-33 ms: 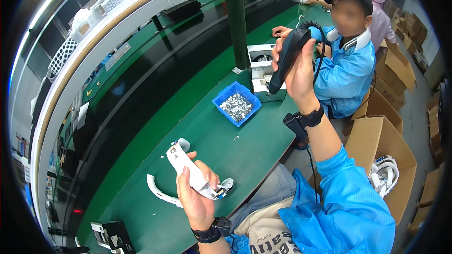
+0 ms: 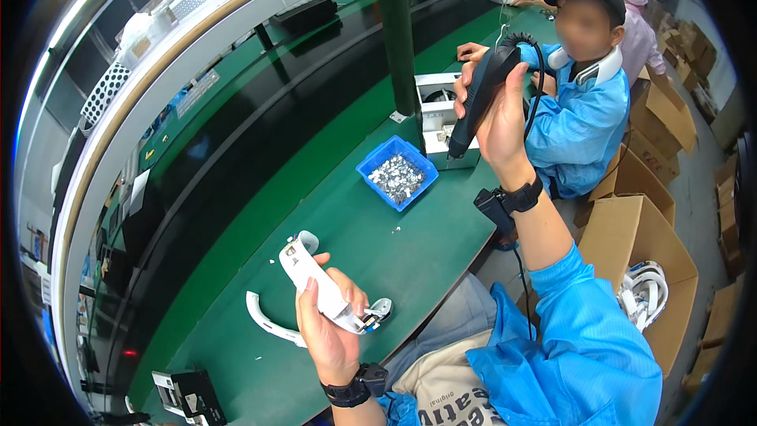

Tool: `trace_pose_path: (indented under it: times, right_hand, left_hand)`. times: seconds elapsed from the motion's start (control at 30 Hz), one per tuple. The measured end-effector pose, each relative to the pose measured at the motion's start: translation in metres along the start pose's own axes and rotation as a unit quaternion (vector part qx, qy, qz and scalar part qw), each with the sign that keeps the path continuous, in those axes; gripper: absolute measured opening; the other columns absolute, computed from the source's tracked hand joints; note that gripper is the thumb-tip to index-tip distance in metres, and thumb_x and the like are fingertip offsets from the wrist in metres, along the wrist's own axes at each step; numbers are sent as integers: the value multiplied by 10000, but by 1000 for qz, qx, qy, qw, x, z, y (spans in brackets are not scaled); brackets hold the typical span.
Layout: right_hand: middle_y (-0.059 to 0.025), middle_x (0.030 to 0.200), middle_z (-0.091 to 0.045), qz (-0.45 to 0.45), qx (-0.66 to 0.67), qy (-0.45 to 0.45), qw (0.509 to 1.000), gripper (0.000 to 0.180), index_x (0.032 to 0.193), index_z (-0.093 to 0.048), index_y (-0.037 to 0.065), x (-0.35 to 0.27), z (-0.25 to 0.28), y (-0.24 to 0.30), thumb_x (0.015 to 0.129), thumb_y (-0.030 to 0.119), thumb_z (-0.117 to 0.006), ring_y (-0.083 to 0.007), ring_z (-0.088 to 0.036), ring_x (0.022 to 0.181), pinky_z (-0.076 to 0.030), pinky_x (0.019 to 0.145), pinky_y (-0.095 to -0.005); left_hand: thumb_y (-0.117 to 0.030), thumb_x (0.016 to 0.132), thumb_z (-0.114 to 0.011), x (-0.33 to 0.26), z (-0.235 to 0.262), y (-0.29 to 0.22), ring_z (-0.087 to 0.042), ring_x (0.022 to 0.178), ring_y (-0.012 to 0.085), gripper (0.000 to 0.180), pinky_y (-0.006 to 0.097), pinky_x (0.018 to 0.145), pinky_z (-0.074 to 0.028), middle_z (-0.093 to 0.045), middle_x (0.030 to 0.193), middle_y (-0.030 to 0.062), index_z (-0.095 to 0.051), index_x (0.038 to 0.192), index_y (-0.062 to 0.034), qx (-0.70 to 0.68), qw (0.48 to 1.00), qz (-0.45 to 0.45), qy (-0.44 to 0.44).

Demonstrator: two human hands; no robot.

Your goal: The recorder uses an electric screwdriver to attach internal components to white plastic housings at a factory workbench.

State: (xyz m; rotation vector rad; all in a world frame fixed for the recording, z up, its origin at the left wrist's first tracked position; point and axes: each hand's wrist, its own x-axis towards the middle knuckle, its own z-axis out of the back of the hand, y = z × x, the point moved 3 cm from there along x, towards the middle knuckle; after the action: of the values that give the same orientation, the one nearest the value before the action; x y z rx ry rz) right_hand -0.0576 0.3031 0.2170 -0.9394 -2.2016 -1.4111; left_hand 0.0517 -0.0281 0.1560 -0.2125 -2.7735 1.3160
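Low at six o'clock, the left hand (image 2: 327,330) grips a white part (image 2: 322,288), fingers wrapped around its middle, one end pointing to eleven o'clock and a small grey fitting at its four o'clock end. Up at one o'clock, the right hand (image 2: 502,114) is closed on a black driver (image 2: 478,102), held tip-down with its coiled cable running off the top. Just below the tip sits a white box (image 2: 438,114), and at its eight o'clock a blue bin (image 2: 397,172) of screws. A curved white band (image 2: 268,320) lies on the green bench (image 2: 347,221) beside the left hand. At two o'clock sits a co-worker (image 2: 579,110) in blue; cartons (image 2: 643,237) stand at three.
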Motion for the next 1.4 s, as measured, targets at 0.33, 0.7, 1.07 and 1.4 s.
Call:
trace_pose_path:
  times: [0.33,0.7,1.07,1.4]
  right_hand:
    - [-61,896,-567,-25,69,-23,997,692,1180,-525,98,31,9,-32,1072,749,-315,-185,-590,719,-462,627,-306]
    - [-46,977,-566,158,-240,-47,957,239,1192,-497,73,65,68,-43,1070,206,-654,-143,-593,851,-529,854,-367]
    - [-67,891,-539,154,-43,-56,986,423,1097,-515,63,64,45,40,1091,482,-575,-192,-573,784,-502,741,-354]
    - [-74,908,-530,-31,161,-69,984,557,1110,-567,97,36,3,33,1044,650,-556,-198,-540,792,-473,668,-334]
  left_hand:
    - [-312,1137,-390,7,-1,0,-506,606,165,413,327,623,-416,-519,769,59,-527,1356,10,6,1000,-3,-6]
    - [-330,1129,-405,10,-1,-1,-500,614,156,407,320,629,-396,-505,765,50,-522,1338,0,1,1000,6,-31]
    - [-311,1135,-384,12,-7,0,-516,604,165,405,328,618,-418,-523,760,65,-519,1338,12,13,999,20,-23]
    - [-32,953,-746,34,-37,12,-628,639,157,383,281,595,-526,-733,1174,218,-494,1241,-9,81,996,39,-16]
